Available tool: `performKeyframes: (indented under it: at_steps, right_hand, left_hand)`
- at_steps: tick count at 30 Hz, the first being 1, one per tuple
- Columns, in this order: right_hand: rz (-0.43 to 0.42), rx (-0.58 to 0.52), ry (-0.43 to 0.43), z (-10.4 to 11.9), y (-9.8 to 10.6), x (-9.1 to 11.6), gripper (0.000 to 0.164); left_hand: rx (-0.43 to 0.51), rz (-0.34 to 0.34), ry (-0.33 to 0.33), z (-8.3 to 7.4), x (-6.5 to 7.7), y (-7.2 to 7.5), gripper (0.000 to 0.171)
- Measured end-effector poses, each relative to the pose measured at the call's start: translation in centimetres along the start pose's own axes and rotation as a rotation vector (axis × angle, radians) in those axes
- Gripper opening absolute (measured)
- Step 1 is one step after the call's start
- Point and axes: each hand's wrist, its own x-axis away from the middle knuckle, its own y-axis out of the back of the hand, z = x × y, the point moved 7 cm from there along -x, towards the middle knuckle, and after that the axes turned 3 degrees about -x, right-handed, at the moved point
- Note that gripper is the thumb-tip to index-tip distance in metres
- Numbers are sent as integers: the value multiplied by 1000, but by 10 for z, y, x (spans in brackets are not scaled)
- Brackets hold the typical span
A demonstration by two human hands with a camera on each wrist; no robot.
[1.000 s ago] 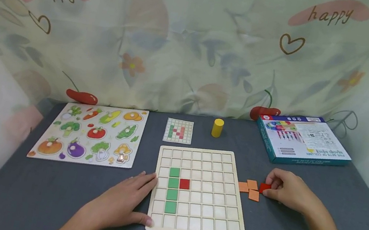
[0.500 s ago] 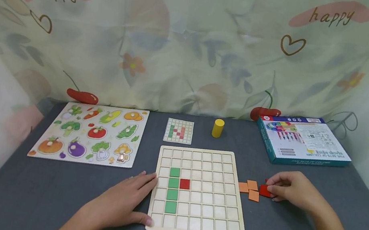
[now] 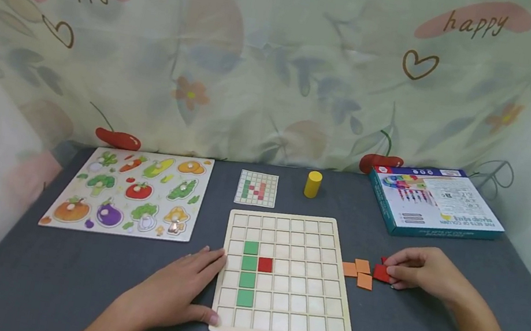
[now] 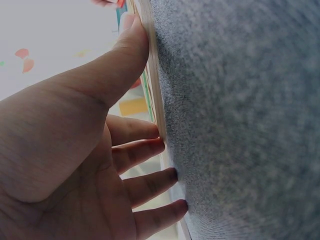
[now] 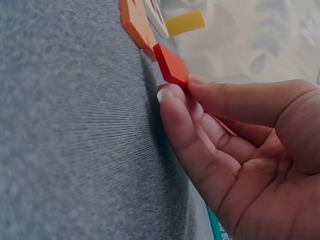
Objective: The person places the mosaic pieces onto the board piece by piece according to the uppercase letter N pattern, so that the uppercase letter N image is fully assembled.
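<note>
A wooden grid board (image 3: 292, 305) lies on the table with a column of green square tiles (image 3: 248, 280) and one red tile (image 3: 265, 264) in its cells. My left hand (image 3: 169, 288) rests at the board's left edge, fingers extended, fingertips and thumb against the rim (image 4: 154, 60). To the right of the board, my right hand (image 3: 426, 274) pinches a red square tile (image 5: 171, 66) between thumb and finger. A bit of more red (image 5: 226, 126) shows behind those fingers, mostly hidden. Several orange tiles (image 3: 362, 266) lie between this hand and the board.
Behind the board stand a small pattern card (image 3: 257, 188) and a yellow cylinder (image 3: 312, 184). A vegetable puzzle board (image 3: 126, 195) is at the left. A flat box (image 3: 438, 203) lies at the back right, near a patterned cloth backdrop (image 3: 270, 72).
My right hand has shifted slightly to the right and its fingers have re-gripped, so more of the red tile shows. The left hand and board stay put.
</note>
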Motion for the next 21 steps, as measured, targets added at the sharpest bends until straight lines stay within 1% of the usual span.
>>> performKeyframes:
  at_steps: [3,7,14,17,21]
  right_hand:
    - [0,-21,6,3,1,0,26]
    - [35,-42,35,10,-3,0,27]
    - [111,-38,107,22,-14,-2,27]
    - [122,-25,127,27,-19,-3,27]
    - [130,-41,138,36,-30,-4,25]
  left_hand:
    - [-4,-2,-1,0,0,0,102]
    - [-4,-7,-3,0,0,0,102]
    - [7,-23,-18,-1,1,0,101]
    - [9,-23,-24,-1,0,0,100]
    - [2,-19,-19,0,0,0,100]
